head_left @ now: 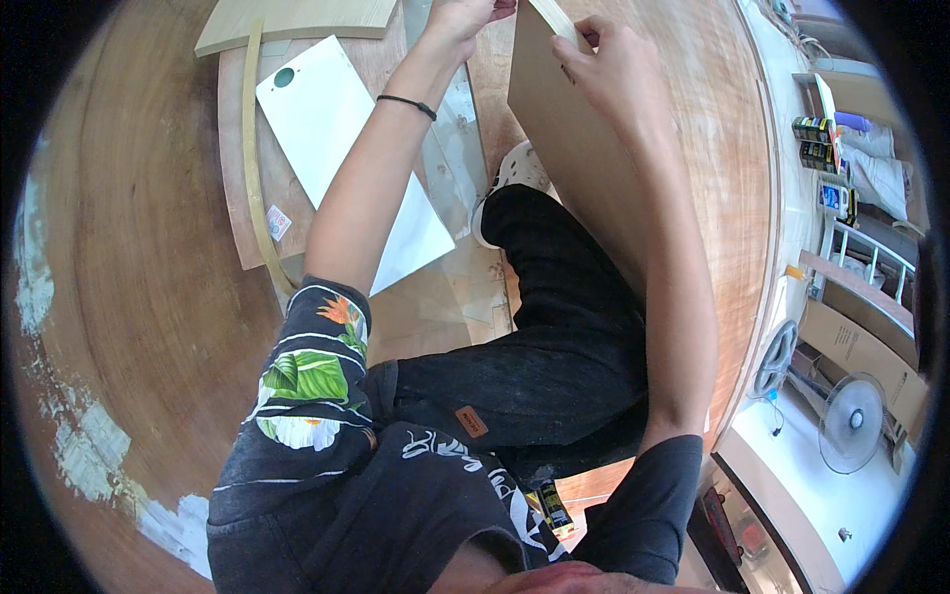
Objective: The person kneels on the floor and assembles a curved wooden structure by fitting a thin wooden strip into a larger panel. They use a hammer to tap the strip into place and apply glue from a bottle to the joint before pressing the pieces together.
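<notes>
While the right hand (pixel 616 64) pinches the pale edge of a brown board (pixel 579 148) between thumb and fingers, the left hand (pixel 460 22) is partly cut off at the far rim of the view, its fingers bent close to the board's far end; whether they grasp anything, I cannot tell. The board is raised on edge at the far side, right of centre, its broad face slanting between the black trousers (pixel 534 376) and the right forearm. A light-coloured clog (pixel 520 173) with holes is just left of it.

Left of the clog, beyond the left forearm, lies a white panel (pixel 332 129) with a round green spot at its far left corner; the forearm hides part of it. A narrow, slightly curved tan strip (pixel 252 129) runs along the panel's left, with a small printed card (pixel 279 224) between the two. At the far left is a pale wooden board (pixel 297 20). On the right side, a round fan (pixel 856 421) is near, and a white railing (pixel 871 252) farther off.
</notes>
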Tool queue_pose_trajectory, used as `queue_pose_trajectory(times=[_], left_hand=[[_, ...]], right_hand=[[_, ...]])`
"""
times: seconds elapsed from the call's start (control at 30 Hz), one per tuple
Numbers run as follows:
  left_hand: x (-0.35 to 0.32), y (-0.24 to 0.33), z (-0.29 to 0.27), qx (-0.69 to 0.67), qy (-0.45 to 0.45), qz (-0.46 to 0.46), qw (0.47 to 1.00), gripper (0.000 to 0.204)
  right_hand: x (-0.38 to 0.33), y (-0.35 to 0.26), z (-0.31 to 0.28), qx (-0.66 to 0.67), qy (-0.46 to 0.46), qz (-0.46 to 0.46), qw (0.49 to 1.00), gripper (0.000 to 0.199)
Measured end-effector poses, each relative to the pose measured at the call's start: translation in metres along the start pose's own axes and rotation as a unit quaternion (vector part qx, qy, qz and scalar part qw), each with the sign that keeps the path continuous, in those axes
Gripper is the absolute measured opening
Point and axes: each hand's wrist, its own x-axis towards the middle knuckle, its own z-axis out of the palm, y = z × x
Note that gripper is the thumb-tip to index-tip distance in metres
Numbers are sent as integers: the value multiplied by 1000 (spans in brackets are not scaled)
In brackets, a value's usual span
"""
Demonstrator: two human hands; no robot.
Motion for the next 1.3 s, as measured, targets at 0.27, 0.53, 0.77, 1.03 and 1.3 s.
queue_pose_trajectory(times=[0.27,0.53,0.77,1.03,1.3], left_hand=[[5,-15,4,-21,-3,51,998,22],[-5,-20,12,-27,31,60,997,20],[-16,-4,12,-25,42,-26,998,33],[-20,-10,32,187,254,262,912,43],[-3,-44,23,42,-29,40,998,50]], right_hand=[[10,-9,12,17,28,-26,999,41],[7,-22,12,52,37,-19,998,36],[20,-10,4,189,-12,27,982,32],[-5,12,-17,220,33,29,975,38],[-56,-14,-53,139,159,22,977,36]])
